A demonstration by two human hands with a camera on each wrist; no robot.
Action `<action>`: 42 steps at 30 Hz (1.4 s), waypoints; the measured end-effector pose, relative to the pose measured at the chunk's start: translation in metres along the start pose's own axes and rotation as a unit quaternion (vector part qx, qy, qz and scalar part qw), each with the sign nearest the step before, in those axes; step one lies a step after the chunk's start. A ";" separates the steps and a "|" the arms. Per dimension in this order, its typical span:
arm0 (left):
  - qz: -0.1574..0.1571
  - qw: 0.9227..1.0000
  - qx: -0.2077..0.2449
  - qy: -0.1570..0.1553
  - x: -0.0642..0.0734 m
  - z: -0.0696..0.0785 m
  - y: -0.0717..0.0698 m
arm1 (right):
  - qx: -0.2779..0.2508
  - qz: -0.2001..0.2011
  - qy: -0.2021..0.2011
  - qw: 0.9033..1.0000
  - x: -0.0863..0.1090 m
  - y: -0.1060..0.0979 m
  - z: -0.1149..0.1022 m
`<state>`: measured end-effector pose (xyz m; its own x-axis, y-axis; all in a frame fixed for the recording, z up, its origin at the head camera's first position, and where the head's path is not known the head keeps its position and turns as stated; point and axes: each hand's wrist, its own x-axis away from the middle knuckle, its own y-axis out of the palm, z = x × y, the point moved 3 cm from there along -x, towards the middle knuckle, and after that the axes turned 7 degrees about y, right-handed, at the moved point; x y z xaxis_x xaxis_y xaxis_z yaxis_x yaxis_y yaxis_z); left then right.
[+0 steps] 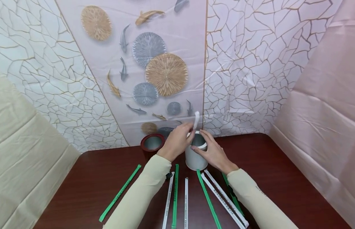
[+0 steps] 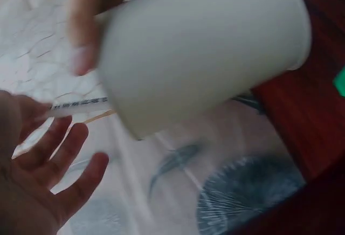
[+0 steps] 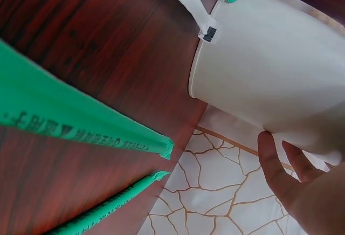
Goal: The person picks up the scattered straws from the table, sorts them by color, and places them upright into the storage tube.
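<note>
In the head view my left hand (image 1: 177, 140) pinches a slim white wrapped packet (image 1: 196, 119) that stands up over the mouth of a white canister (image 1: 196, 159). Dark print runs along this packet in the left wrist view, where part of it is hidden behind the canister (image 2: 210, 52). My right hand (image 1: 214, 152) holds the canister near its rim, thumb on the near side and fingers on the far side. The canister stands upright on the table, its inside grey.
A dark red canister (image 1: 143, 147) with an open top stands left of the white one, partly behind my left hand. Several green packets (image 1: 120, 193) and white packets (image 1: 186, 203) lie spread over the dark wood table (image 1: 77, 190). A patterned cloth (image 1: 237, 79) hangs behind.
</note>
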<state>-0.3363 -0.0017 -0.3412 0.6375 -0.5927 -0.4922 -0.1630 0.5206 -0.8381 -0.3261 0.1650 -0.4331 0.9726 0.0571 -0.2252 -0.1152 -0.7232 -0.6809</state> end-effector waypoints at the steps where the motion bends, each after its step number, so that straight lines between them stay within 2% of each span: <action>1: -0.020 1.000 -0.020 0.010 0.001 -0.001 0.005 | -0.003 -0.001 0.000 1.000 0.000 0.000 0.000; 4: -0.059 0.995 -0.073 0.030 0.005 -0.004 0.015 | -0.002 0.001 -0.005 1.000 0.001 0.000 0.002; 6: -0.058 0.994 -0.087 0.025 0.011 -0.006 0.017 | 0.004 0.004 -0.005 1.000 0.001 0.000 0.003; 9: -0.015 0.997 -0.070 -0.006 0.026 -0.007 0.010 | 0.013 0.002 -0.002 1.000 0.001 0.000 0.003; 12: 0.042 0.998 -0.017 -0.046 0.046 -0.005 -0.007 | 0.016 -0.003 -0.002 1.000 0.000 -0.002 0.001; 14: 0.055 0.996 0.028 -0.070 0.061 -0.004 -0.021 | 0.014 -0.004 -0.003 1.000 -0.003 -0.003 -0.002; 17: 0.041 0.990 0.088 -0.101 0.087 -0.004 -0.035 | 0.014 -0.006 -0.001 1.000 -0.006 -0.005 -0.003; 20: 0.013 0.979 0.143 -0.143 0.116 -0.007 -0.037 | 0.013 -0.009 0.001 1.000 -0.007 -0.007 -0.003; 24: -0.012 0.961 0.186 -0.204 0.157 -0.010 -0.023 | 0.006 -0.011 -0.003 1.000 -0.003 -0.007 -0.002; 27: -0.035 0.954 0.182 -0.237 0.185 -0.009 -0.008 | 0.001 -0.015 -0.002 1.000 0.003 -0.003 0.001; 29: -0.053 0.952 0.171 -0.250 0.198 -0.008 0.002 | 0.000 -0.016 0.000 1.000 0.006 -0.002 0.001; 32: -0.082 0.951 0.145 -0.262 0.207 -0.008 0.015 | -0.002 -0.012 0.008 1.000 0.010 -0.001 0.004; 36: -0.115 0.943 0.133 -0.284 0.207 -0.013 0.025 | -0.007 -0.007 0.009 1.000 0.010 -0.002 0.004; 40: -0.122 0.933 0.157 -0.300 0.206 -0.014 0.028 | -0.003 -0.008 -0.002 1.000 0.005 -0.001 -0.001; 42: -0.114 0.933 0.159 -0.301 0.205 -0.011 0.027 | -0.001 -0.007 -0.006 1.000 0.002 -0.001 -0.003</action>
<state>-0.2188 -0.1159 -0.4678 0.9514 -0.3080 -0.0076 0.1997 0.6352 -0.7461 -0.3234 0.1637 -0.4308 0.9716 0.0754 -0.2242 -0.1014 -0.7235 -0.6828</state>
